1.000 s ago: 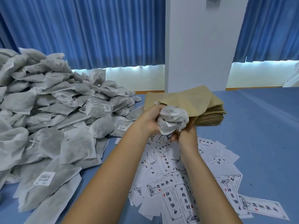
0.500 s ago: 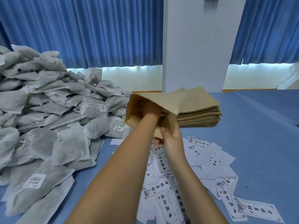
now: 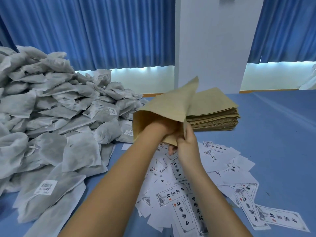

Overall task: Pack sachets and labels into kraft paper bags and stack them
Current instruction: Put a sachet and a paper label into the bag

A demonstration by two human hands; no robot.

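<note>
A kraft paper bag (image 3: pixel 171 103) is held open above the table, its mouth facing me and its far corner tipped up. My left hand (image 3: pixel 159 130) reaches into the mouth past the wrist, so its fingers and the sachet it carried are hidden. The lower right edge of the mouth is pinched by my right hand (image 3: pixel 187 144). A big pile of grey sachets (image 3: pixel 51 117) fills the left side. White printed labels (image 3: pixel 179 202) lie scattered under my forearms. A stack of flat kraft bags (image 3: pixel 215 106) sits just behind the held bag.
The blue table (image 3: pixel 277 134) stretches off to the right. A white pillar (image 3: pixel 210 48) stands behind the stack, and blue curtains (image 3: pixel 94 31) hang on both sides of it.
A second ago both hands held a crumpled white sachet in front of the stack. My left hand has since pushed it into the kraft bag, and the bag's far end has lifted.
</note>
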